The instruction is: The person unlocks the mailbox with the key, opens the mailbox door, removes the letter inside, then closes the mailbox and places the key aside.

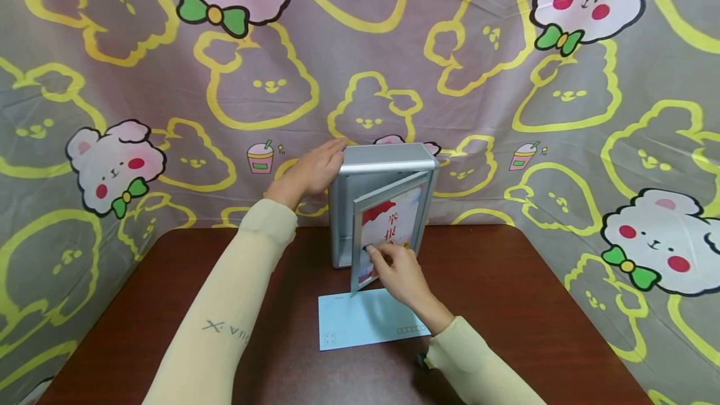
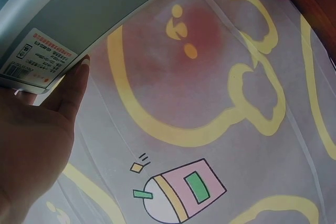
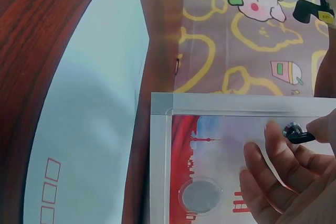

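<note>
A silver metal box (image 1: 388, 158) stands upright on the table, its framed door (image 1: 388, 224) swung partway out. The door's panel carries a red and white print. My left hand (image 1: 312, 170) rests against the box's top left corner with fairly straight fingers; the left wrist view shows this hand (image 2: 44, 135) touching the box beside a printed label (image 2: 39, 59). At the door's free edge, my right hand (image 1: 399, 270) pinches a black-headed key (image 3: 299, 134) at the lock between thumb and fingers. Its lower fingers are loosely bent in front of the panel.
A light blue envelope (image 1: 360, 324) lies flat on the dark wooden table (image 1: 495, 305), in front of the box and partly beneath the right forearm. A patterned cloth (image 1: 472, 111) hangs behind and beside the table.
</note>
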Demonstrator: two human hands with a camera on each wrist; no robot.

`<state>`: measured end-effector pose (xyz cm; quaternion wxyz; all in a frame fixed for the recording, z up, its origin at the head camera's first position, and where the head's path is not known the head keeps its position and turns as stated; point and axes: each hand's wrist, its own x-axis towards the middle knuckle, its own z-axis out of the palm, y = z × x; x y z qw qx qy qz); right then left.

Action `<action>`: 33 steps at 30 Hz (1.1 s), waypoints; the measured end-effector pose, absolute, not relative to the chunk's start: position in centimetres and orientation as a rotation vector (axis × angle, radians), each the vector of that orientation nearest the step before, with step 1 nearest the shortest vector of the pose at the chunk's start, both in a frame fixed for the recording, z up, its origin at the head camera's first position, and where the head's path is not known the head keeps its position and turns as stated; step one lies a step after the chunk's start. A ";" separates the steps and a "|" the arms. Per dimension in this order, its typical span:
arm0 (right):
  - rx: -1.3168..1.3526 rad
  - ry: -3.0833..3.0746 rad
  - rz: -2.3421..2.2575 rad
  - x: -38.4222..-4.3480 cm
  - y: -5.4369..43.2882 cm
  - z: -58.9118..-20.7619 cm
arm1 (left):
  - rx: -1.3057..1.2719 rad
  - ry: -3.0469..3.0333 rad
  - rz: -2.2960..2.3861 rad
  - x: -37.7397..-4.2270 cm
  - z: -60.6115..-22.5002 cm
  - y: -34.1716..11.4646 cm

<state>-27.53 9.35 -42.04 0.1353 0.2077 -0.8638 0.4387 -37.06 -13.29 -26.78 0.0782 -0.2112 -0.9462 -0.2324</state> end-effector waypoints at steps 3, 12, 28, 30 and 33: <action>0.594 -2.500 1.251 -27.7 9.1 -42.0 | -0.630 -2.831 -0.702 -37.1 -26.8 -13.3; 0.601 -2.480 1.220 -28.3 8.7 -42.2 | -0.617 -2.831 -0.716 -36.9 -27.0 -13.3; 0.604 -2.492 1.197 -29.1 7.8 -42.2 | -0.628 -2.814 -0.703 -37.1 -27.0 -13.3; 0.597 -2.501 1.201 -29.2 7.7 -42.1 | -0.627 -2.816 -0.699 -37.2 -27.1 -13.3; 0.586 -2.515 1.213 -29.3 7.5 -42.0 | -0.630 -2.814 -0.706 -37.2 -27.1 -13.4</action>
